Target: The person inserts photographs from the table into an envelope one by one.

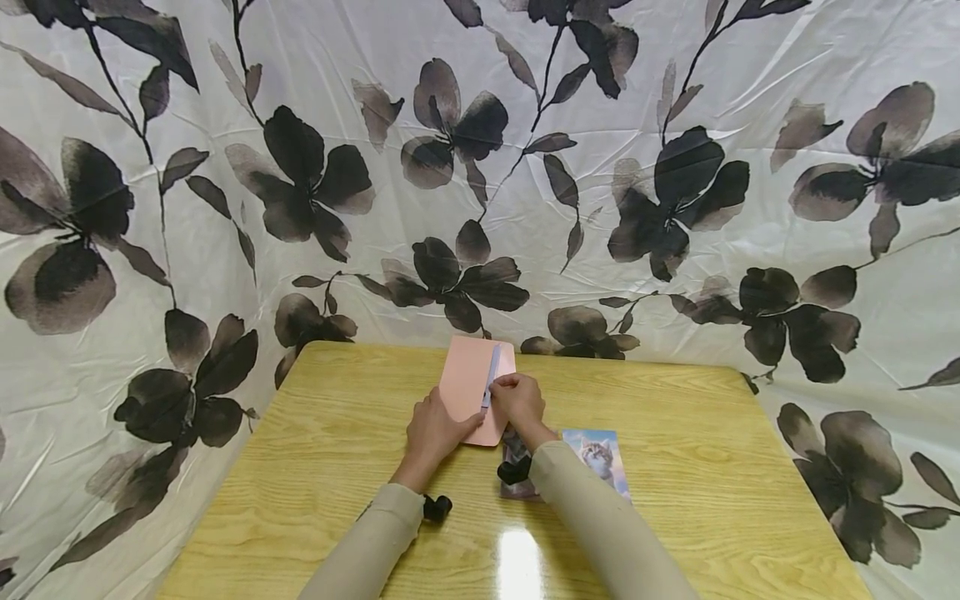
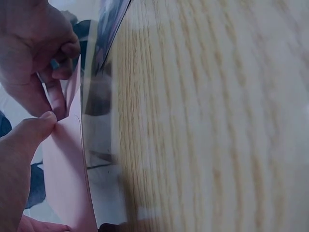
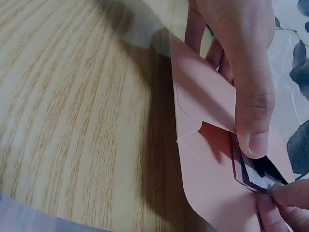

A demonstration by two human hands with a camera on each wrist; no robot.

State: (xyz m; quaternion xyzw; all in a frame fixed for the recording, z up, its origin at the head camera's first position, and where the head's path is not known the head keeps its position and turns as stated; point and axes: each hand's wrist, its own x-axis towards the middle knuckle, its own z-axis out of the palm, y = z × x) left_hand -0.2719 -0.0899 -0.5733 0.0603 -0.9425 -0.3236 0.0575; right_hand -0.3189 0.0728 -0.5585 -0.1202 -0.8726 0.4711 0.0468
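Note:
A pink envelope [image 1: 465, 375] is held just above the table, its flap folded out toward the right. My left hand [image 1: 435, 429] grips it, the thumb [image 3: 256, 130] pressing near the opening. Out of that opening shows a narrow strip of thin pale cards [image 3: 260, 180], lavender in the head view. My right hand [image 1: 520, 402] pinches the edge of these cards between thumb and finger. How far in the cards reach is hidden by the envelope.
On the wooden table [image 1: 322, 500], beneath my right forearm, lies a kitten picture card [image 1: 597, 454]. Beside it a darker picture card [image 1: 513, 490] is partly covered by the right wrist camera. A flower-patterned cloth [image 1: 570, 250] hangs behind the table's far edge.

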